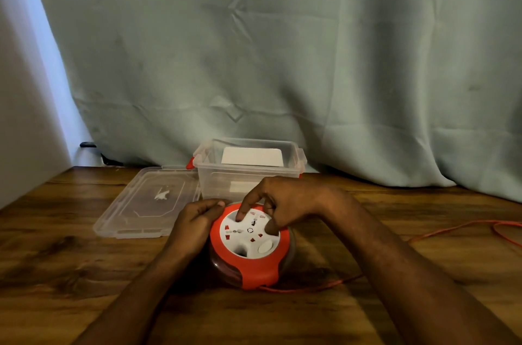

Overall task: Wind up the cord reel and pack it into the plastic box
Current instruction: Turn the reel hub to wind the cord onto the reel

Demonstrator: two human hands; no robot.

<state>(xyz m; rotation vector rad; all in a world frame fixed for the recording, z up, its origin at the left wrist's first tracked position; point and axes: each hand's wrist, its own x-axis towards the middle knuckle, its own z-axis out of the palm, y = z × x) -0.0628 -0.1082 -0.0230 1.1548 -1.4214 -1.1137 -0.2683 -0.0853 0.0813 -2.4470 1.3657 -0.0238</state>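
Observation:
The cord reel (250,252), round with an orange rim and a white socket face, stands on the wooden table (70,260) in front of me. My left hand (195,224) grips its left side. My right hand (282,204) rests on top, index finger and thumb pressed into the white face. An orange cord (324,286) leaves the reel's front and runs off right across the table to a loop (505,231) at the right edge. The clear plastic box (248,169) with orange latches stands open just behind the reel, a white label on its far wall.
The box's clear lid (147,203) lies flat on the table to the left of the box. A pale green curtain (282,47) hangs behind the table. A white wall (22,118) closes off the left side.

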